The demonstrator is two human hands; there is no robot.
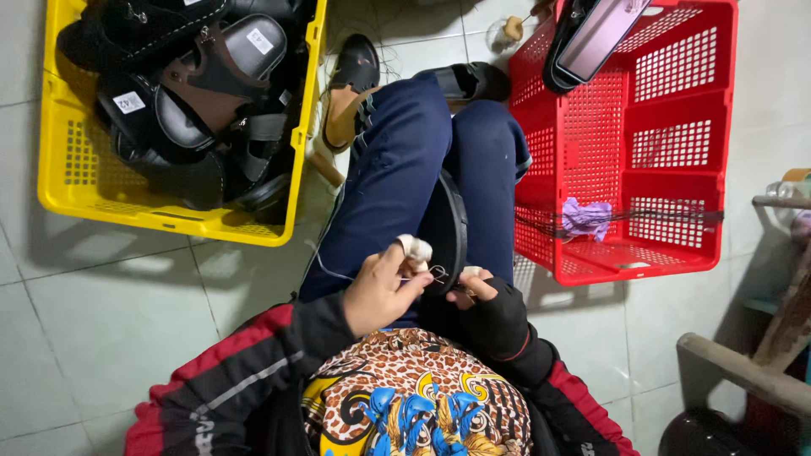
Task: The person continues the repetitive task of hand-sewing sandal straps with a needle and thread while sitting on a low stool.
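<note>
Yellow crate [80, 181]: far left on the tiled floor [110, 312]; we count many black and brown sandals [203, 76] piled inside.
Thread [325, 263]: a pale strand runs from the left hand out over the left thigh.
Left hand [380, 291]: closed in a pinch; thumb and a taped fingertip [416, 247] grip what we take to be a needle or thread end, too small to confirm.
Sandal sole [454, 228]: black, on edge between our knees, touching both hands; this is the piece in work.
Right hand [494, 312]: in a black fingerless glove, fingers closed on the near edge of the sole, steadying it.
Red crate [676, 160]: right of the knees; it holds one dark sandal [591, 38] at the far rim and a purple rag [585, 218].
Progress: we judge stitching under way on this sole. With the yellow crate full and the red one nearly bare, most pairs appear left to do.
</note>
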